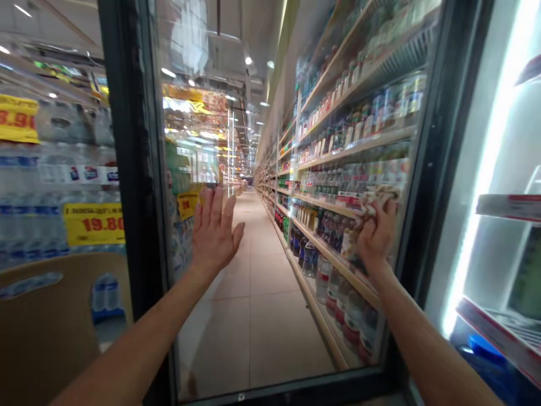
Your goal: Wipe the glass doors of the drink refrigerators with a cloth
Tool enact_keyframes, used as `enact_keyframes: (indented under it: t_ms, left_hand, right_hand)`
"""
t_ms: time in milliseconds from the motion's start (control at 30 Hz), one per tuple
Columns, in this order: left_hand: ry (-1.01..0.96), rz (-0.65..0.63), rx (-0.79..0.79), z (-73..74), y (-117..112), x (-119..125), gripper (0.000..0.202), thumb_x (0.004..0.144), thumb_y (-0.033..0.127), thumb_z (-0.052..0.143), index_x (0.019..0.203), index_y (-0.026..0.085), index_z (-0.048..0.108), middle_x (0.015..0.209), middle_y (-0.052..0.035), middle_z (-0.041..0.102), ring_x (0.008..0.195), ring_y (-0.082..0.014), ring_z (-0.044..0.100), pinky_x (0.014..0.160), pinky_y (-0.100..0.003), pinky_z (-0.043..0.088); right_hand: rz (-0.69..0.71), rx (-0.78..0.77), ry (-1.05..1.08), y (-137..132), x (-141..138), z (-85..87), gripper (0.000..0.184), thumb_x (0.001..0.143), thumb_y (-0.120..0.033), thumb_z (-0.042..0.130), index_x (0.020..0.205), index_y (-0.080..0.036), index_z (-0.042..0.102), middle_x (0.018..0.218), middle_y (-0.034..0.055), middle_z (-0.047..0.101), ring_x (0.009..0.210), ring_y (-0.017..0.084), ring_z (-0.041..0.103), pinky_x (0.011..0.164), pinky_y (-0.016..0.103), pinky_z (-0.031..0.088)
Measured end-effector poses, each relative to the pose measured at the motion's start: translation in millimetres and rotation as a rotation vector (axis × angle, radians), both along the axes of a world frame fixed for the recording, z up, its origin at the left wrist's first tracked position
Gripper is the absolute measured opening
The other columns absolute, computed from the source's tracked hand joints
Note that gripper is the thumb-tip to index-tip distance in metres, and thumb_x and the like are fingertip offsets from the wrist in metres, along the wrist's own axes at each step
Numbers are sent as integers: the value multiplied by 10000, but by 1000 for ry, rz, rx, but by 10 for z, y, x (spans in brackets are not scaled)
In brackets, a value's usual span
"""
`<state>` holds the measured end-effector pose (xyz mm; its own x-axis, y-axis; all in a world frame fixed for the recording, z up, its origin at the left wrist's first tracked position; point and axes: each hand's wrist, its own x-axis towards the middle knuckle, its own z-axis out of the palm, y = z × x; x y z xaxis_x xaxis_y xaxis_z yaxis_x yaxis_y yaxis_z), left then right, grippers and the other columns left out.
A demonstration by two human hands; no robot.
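Note:
A glass door (270,270) in a black frame fills the middle of the view, seen from its inner side. My left hand (215,231) lies flat against the left part of the pane, or very near it, with fingers spread and nothing held. On the right side of the glass, my right hand (376,237) grips a crumpled, patterned cleaning cloth (372,206) and presses it to the pane. A faint smear or reflection shows near the upper left of the glass. Shelves of bottles beyond the pane look partly mirrored.
To the right stands a lit cooler with shelf edges (507,206) and a bright light strip (482,192). A tan plastic chair (63,316) is at the lower left, before stacked water bottles with yellow price signs (95,224). The black door frame (131,169) borders the pane.

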<state>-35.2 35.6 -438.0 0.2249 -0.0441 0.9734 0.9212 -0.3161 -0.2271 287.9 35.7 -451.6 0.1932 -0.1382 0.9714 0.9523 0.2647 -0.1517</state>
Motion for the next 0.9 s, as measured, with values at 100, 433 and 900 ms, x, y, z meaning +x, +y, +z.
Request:
enact_keyframes:
  t_ms: [100, 433, 900]
  left_hand:
    - [-7, -5, -10, -3, 8, -20, 642, 863, 352, 485, 1430, 194, 227, 1497, -125, 229, 1402, -248, 119, 1121, -450, 165]
    - [-28, -73, -70, -27, 64, -47, 620, 871, 372, 461, 1428, 217, 240, 1511, -96, 190, 1403, -253, 108, 1132, -467, 119]
    - [9, 3, 26, -24, 43, -34, 646, 860, 322, 497, 1432, 195, 224, 1499, -127, 208, 1398, -257, 128, 1115, -461, 186]
  right_hand:
    - [35, 0, -143, 31, -548, 1, 501, 874, -288, 314, 1370, -224, 344, 1460, 105, 299, 1379, 252, 215, 1055, 523, 284]
    - [-114, -137, 29, -4, -191, -212, 500, 881, -330, 352, 1357, -178, 375, 1478, 165, 245, 1384, 305, 185, 1054, 588, 223]
    - [-13, 72, 187, 24, -51, -291, 391, 865, -255, 339, 1206, -137, 489, 1307, 186, 491, 1301, 256, 379, 1014, 506, 330]
